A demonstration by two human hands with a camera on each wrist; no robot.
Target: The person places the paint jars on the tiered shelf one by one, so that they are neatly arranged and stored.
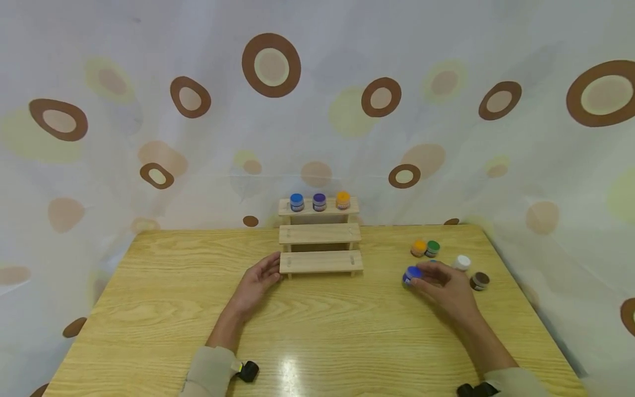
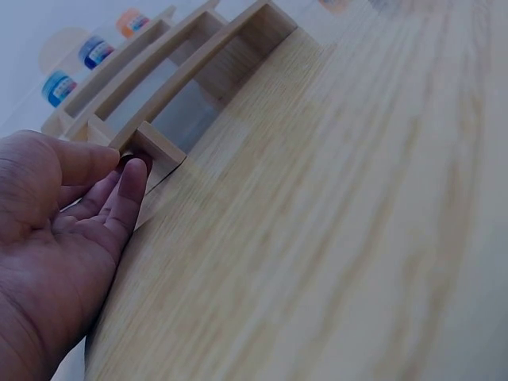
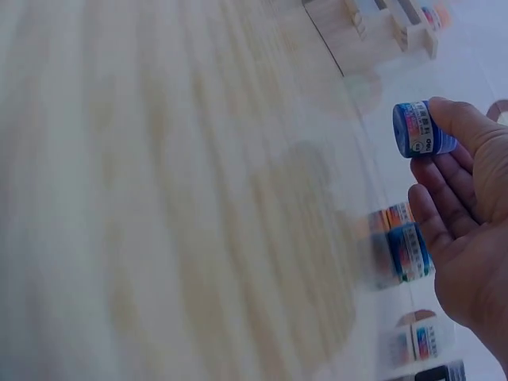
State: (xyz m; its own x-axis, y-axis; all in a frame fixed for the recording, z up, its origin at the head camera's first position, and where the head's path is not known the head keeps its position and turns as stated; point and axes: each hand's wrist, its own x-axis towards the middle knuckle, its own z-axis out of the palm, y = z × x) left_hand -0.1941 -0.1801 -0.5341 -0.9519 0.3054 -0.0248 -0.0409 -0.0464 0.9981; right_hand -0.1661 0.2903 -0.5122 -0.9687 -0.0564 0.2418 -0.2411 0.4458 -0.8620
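My right hand [image 1: 448,289] pinches a small blue paint jar [image 1: 411,274] between thumb and fingers. In the right wrist view that paint jar [image 3: 414,129] is tilted, its label facing the camera, held above the table. My left hand [image 1: 256,284] is at the left end of a three-step wooden rack [image 1: 321,262]. The left wrist view shows the left thumb and fingers [image 2: 127,194] gripping the end of the lowest step. On the top step stand a light blue jar [image 1: 296,202], a purple jar [image 1: 319,202] and an orange jar [image 1: 343,200].
To the right on the wooden table [image 1: 347,336] stand an orange jar [image 1: 418,248], a green jar [image 1: 432,249], a white-lidded jar [image 1: 462,263] and a dark brown jar [image 1: 479,281]. Another blue lid peeks out behind the right hand. A patterned cloth [image 1: 317,127] hangs behind the table.
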